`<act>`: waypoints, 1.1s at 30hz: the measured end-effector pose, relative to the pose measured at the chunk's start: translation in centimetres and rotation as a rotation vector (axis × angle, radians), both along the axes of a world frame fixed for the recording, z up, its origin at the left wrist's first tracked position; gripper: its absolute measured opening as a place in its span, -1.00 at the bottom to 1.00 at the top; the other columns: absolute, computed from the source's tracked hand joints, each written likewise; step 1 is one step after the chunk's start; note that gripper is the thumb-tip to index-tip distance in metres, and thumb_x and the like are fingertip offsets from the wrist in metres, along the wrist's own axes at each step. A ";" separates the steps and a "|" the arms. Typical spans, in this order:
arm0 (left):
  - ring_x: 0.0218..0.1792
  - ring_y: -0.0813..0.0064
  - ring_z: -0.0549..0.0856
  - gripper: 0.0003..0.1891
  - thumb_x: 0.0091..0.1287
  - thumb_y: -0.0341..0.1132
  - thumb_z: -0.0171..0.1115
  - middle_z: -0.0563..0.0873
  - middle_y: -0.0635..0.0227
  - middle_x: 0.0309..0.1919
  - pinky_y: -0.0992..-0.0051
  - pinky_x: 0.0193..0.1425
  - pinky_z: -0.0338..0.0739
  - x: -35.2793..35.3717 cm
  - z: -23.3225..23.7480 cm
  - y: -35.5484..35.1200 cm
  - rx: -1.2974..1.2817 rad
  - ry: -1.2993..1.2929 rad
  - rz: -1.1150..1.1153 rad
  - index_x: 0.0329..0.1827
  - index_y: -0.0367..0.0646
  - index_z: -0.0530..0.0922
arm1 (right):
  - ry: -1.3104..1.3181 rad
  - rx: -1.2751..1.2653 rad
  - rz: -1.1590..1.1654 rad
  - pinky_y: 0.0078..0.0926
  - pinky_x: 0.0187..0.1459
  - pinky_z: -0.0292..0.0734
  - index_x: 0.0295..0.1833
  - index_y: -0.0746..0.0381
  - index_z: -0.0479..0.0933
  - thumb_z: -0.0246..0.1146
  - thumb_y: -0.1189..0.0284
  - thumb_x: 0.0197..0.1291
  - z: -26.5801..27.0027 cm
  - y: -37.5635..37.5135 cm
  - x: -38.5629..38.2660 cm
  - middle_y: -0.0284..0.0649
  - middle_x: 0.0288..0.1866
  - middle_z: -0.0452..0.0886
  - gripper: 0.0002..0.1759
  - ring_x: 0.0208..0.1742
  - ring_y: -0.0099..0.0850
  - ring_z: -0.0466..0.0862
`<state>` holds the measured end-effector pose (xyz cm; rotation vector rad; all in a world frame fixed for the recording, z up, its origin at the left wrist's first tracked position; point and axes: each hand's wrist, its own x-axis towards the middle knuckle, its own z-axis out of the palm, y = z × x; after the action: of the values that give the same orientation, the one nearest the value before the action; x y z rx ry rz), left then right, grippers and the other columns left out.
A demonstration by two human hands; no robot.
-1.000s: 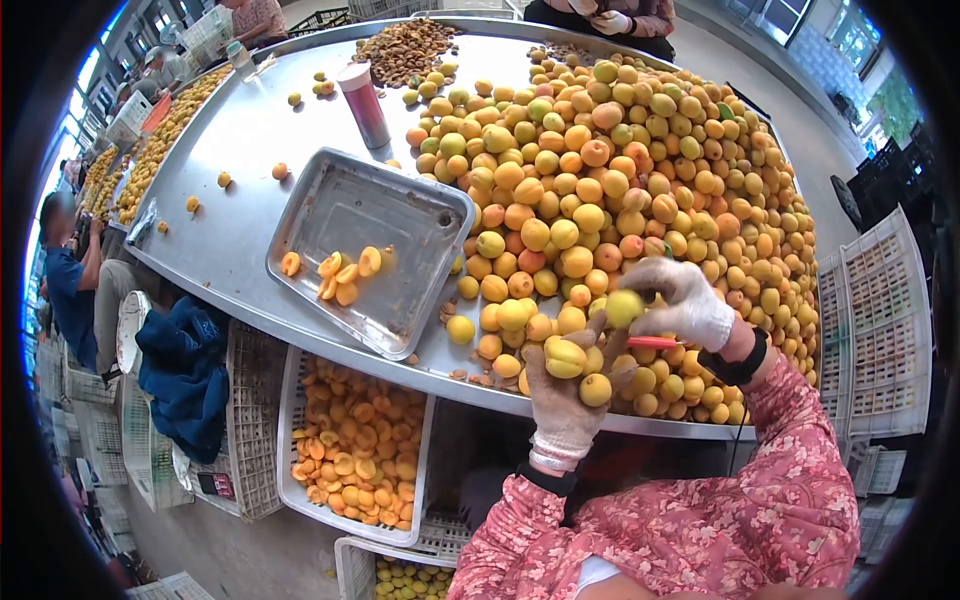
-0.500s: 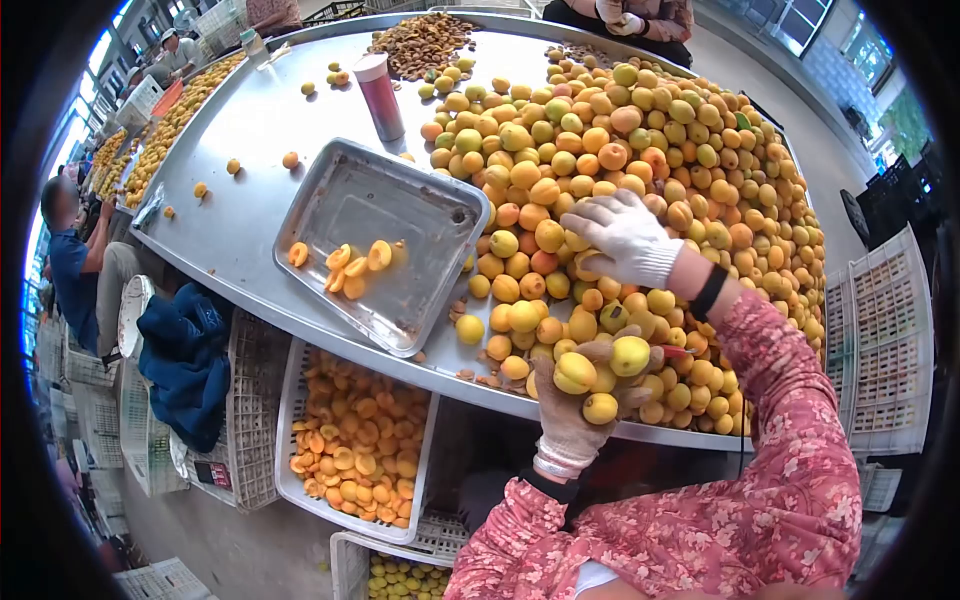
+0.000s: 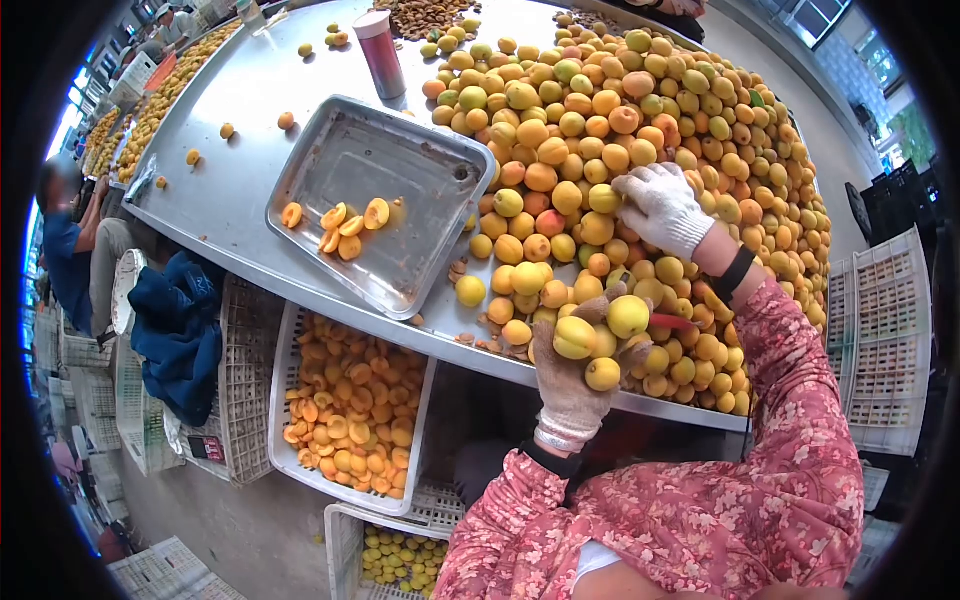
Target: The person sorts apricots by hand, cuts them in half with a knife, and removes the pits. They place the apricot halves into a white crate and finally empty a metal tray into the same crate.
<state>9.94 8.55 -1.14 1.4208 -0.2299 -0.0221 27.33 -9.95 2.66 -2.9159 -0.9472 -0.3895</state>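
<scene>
My left hand (image 3: pixel 572 395), in a beige knit glove, is palm up at the table's near edge, fingers curled around several yellow apricots (image 3: pixel 575 338). Just right of these apricots is a red handle (image 3: pixel 672 321), perhaps a knife's; the rest of it is hidden. My right hand (image 3: pixel 665 210), in a white glove, lies on the apricot pile (image 3: pixel 740 200) with its fingers curled down over fruit. A yellow apricot (image 3: pixel 604 198) shows at its fingertips. Left of the pile, a metal tray (image 3: pixel 335 125) holds several apricot halves (image 3: pixel 350 226).
A pink-topped tumbler (image 3: pixel 380 55) stands behind the tray, near a heap of pits (image 3: pixel 425 14). Below the table edge is a white crate (image 3: pixel 283 400) of apricot halves. Dark blue cloth (image 3: pixel 178 335) drapes over a crate at left, where a seated person (image 3: pixel 75 240) is.
My right hand has moved slightly right and up over the pile, and its spread fingers have curled in. My left hand still holds its apricots. The view has shifted a little.
</scene>
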 end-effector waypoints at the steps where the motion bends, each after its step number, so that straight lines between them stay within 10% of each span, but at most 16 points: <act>1: 0.36 -0.01 0.45 -0.27 0.49 0.22 -0.14 0.41 0.08 0.35 0.06 0.29 0.56 0.0 0.2 0.0 -0.724 0.289 -0.100 0.34 -0.35 0.35 | -0.015 0.010 0.003 -0.20 0.10 0.38 -0.06 0.15 0.61 0.33 0.31 0.06 0.0 0.1 0.1 -0.21 -0.17 0.62 -0.69 -0.05 -0.19 0.59; 2: 0.34 0.01 0.47 -0.21 0.45 0.30 -0.17 0.44 0.08 0.33 0.07 0.28 0.56 0.0 0.3 -0.1 -1.451 0.573 -0.197 0.34 -0.33 0.36 | -0.016 0.012 0.012 -0.20 0.10 0.38 -0.06 0.15 0.61 0.33 0.31 0.06 0.1 0.1 0.2 -0.21 -0.17 0.62 -0.69 -0.05 -0.19 0.59; 6: 0.39 -0.13 0.40 -0.20 0.44 0.35 -0.22 0.35 0.01 0.40 0.04 0.30 0.53 -0.1 -0.5 0.1 -1.352 0.616 -0.242 0.38 -0.23 0.29 | 0.171 0.168 -0.116 -0.21 0.14 0.38 -0.01 0.18 0.62 0.33 0.24 0.08 2.3 1.3 -0.7 -0.14 -0.10 0.63 -0.63 0.02 -0.10 0.57; 8: 0.32 -0.04 0.49 -0.19 0.45 0.34 -0.25 0.41 0.01 0.35 0.11 0.21 0.62 -0.1 0.5 0.1 -0.136 0.022 -0.012 0.36 -0.27 0.32 | 0.183 0.209 -0.001 -0.22 0.07 0.45 -0.04 0.21 0.63 0.35 0.31 0.07 3.3 2.0 -1.4 -0.13 -0.10 0.65 -0.67 -0.02 -0.12 0.61; 9: 0.32 -0.04 0.49 -0.19 0.45 0.34 -0.25 0.41 0.01 0.35 0.11 0.21 0.62 -0.2 0.1 0.0 -0.133 0.025 -0.003 0.36 -0.27 0.32 | 0.187 0.212 0.008 -0.22 0.07 0.45 -0.04 0.21 0.63 0.35 0.31 0.07 3.8 2.6 -1.8 -0.13 -0.10 0.65 -0.67 -0.02 -0.12 0.61; 11: 0.26 0.07 0.55 -0.19 0.45 0.34 -0.23 0.46 0.01 0.31 0.18 0.12 0.67 -0.6 -0.8 -0.2 -1.293 0.604 -0.388 0.33 -0.31 0.37 | 0.467 0.363 0.139 -0.32 -0.02 0.55 -0.04 0.29 0.62 0.31 0.51 0.13 4.5 4.4 -2.1 -0.10 -0.12 0.65 -0.75 -0.08 -0.16 0.65; 22: 0.14 0.27 0.63 -0.37 0.46 0.20 -0.01 0.58 0.16 0.14 0.35 0.21 0.59 -1.9 -0.3 0.0 -0.940 0.424 -0.145 0.20 -0.24 0.47 | 0.334 0.306 0.339 -0.21 -0.08 0.51 -0.10 0.21 0.63 0.27 0.55 0.08 4.6 6.2 -3.7 -0.14 -0.27 0.64 -0.77 -0.14 -0.10 0.63; 24: 0.20 0.32 0.59 -0.48 0.22 -0.48 0.41 0.56 0.23 0.21 0.39 0.31 0.48 -2.3 -1.4 0.0 -1.060 0.351 -0.326 0.23 -0.18 0.40 | 0.314 0.288 0.261 -0.20 -0.10 0.51 -0.10 0.22 0.62 0.28 0.53 0.09 5.5 4.3 -5.5 -0.13 -0.28 0.64 -0.78 -0.17 -0.09 0.63; 26: 0.21 0.32 0.57 -0.51 0.25 -0.48 0.37 0.54 0.22 0.24 0.37 0.31 0.49 -2.6 -2.0 0.1 -1.034 0.316 -0.354 0.22 -0.17 0.40 | 0.276 0.335 0.122 -0.21 -0.13 0.52 -0.10 0.23 0.61 0.29 0.52 0.11 6.4 2.2 -8.1 -0.12 -0.28 0.64 -0.79 -0.19 -0.09 0.64; 28: 0.23 0.27 0.56 -0.56 0.36 -0.27 0.30 0.49 0.17 0.30 0.36 0.33 0.47 -3.0 -1.5 0.0 -0.452 0.037 -0.168 0.23 -0.16 0.39 | 0.311 0.393 0.065 -0.23 -0.16 0.54 -0.10 0.24 0.61 0.29 0.54 0.12 6.7 0.0 -12.0 -0.10 -0.29 0.64 -0.81 -0.22 -0.09 0.64; 29: 0.26 0.20 0.55 -0.47 0.42 0.11 0.16 0.43 0.12 0.37 0.37 0.22 0.54 -3.3 -1.6 -0.4 -0.683 0.145 -0.209 0.20 -0.13 0.44 | 0.288 0.403 0.062 -0.24 -0.17 0.54 -0.10 0.25 0.60 0.31 0.55 0.11 6.3 -1.3 -14.2 -0.09 -0.29 0.65 -0.80 -0.22 -0.09 0.65; 33: 0.27 0.12 0.55 -0.26 0.30 0.44 0.02 0.41 0.13 0.40 0.45 -0.02 0.61 -4.8 -2.9 -0.9 -0.874 0.331 -0.214 0.10 -0.11 0.55 | 0.379 0.437 -0.031 -0.23 -0.17 0.56 -0.17 0.24 0.63 0.36 0.53 0.07 6.2 -3.8 -25.2 -0.08 -0.31 0.66 -0.82 -0.22 -0.10 0.67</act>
<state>5.10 7.69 -4.05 0.5046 -0.0907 -0.2958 2.15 -13.78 8.90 -2.4807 -0.6625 -0.0291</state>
